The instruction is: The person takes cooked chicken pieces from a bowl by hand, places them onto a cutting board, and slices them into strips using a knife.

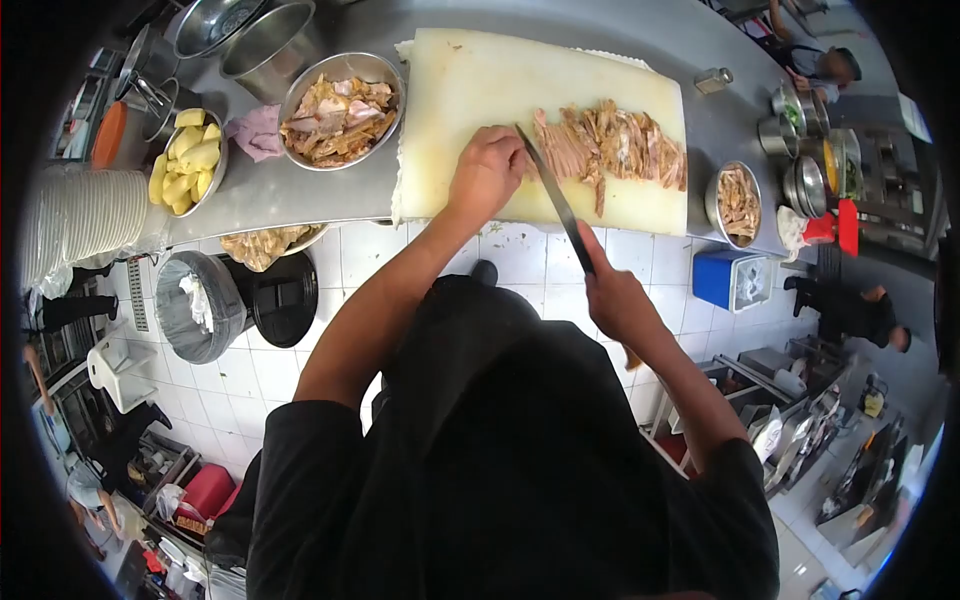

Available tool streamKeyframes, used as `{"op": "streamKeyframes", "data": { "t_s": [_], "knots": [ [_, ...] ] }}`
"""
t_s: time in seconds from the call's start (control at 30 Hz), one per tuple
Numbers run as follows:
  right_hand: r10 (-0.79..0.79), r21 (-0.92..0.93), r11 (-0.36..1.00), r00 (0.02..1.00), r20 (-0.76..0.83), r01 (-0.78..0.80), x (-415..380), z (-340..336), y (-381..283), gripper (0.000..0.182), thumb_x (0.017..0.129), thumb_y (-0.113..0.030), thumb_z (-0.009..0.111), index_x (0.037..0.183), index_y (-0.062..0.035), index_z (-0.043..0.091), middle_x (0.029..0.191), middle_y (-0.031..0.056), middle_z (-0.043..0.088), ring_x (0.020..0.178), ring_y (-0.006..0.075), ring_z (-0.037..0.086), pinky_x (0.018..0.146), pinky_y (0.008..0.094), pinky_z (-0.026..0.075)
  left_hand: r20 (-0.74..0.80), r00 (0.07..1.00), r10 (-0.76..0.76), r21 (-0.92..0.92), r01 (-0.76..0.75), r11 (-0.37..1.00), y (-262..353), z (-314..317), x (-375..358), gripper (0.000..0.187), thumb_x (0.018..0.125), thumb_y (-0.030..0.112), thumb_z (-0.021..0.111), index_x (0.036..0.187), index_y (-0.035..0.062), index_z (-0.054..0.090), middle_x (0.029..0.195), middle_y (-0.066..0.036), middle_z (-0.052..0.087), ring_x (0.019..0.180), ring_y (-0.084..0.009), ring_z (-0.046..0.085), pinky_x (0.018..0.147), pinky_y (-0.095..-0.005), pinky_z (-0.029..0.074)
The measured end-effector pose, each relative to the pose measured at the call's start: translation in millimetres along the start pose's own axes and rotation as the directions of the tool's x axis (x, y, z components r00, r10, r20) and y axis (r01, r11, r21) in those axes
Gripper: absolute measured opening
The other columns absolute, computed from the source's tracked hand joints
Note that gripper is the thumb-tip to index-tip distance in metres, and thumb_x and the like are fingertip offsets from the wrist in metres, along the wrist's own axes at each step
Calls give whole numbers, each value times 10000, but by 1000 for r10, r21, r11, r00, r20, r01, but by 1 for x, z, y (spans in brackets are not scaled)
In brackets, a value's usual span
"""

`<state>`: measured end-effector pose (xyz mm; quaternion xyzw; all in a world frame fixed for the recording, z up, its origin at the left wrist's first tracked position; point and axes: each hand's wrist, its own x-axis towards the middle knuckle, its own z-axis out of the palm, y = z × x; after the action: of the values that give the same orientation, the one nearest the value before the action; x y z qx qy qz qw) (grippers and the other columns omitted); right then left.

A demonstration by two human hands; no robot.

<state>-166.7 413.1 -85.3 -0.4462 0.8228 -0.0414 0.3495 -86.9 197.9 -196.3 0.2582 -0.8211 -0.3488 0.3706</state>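
My right hand (pixel 617 298) is wrapped round the handle of a long knife (pixel 556 195). The blade points up and to the left, with its tip beside the fingers of my left hand (pixel 487 170). Those fingers are curled down against the left end of a row of cooked meat (pixel 562 150); how much they cover is hidden. To the right of the blade, the meat lies in thin strips on a white cutting board (pixel 480 75). One strip hangs toward the board's near edge.
Left of the board are a metal bowl (pixel 398 112) of larger meat pieces, a pink cloth (pixel 256 134), peeled potatoes (pixel 190 158) and stacked plates (pixel 95 215). A bowl of meat strips (pixel 738 200) stands right. On the floor are a lined bin (pixel 200 310) and blue cooler (pixel 718 280). Other people stand around.
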Motion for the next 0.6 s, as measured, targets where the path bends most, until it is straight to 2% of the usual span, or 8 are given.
{"op": "streamKeyframes", "data": {
  "t_s": [0.23,0.43,0.6],
  "knots": [
    [-67,47,996,987,-144,75,18,16,9,712,929,-98,479,1528,-277,137,705,289,627,704,491,613,720,569,470,-23,999,39,55,-38,998,-3,4,4,80,784,26,674,848,-17,699,930,-130,680,864,-306,635,780,-375,526],
    [-10,135,990,984,-176,35,5,10,12,711,936,-112,498,1532,-290,153,753,288,634,767,483,612,752,559,440,-1,999,53,75,-53,996,-2,1,3,102,784,28,677,871,-14,705,951,-133,684,863,-308,640,787,-375,529],
    [-17,141,988,964,-265,56,-2,5,6,704,935,-97,497,1535,-240,157,737,277,637,720,476,610,700,546,448,17,1000,4,12,-4,1000,0,-11,4,126,773,23,677,893,-8,701,984,-140,680,867,-322,647,796,-375,533]
  ]
}}
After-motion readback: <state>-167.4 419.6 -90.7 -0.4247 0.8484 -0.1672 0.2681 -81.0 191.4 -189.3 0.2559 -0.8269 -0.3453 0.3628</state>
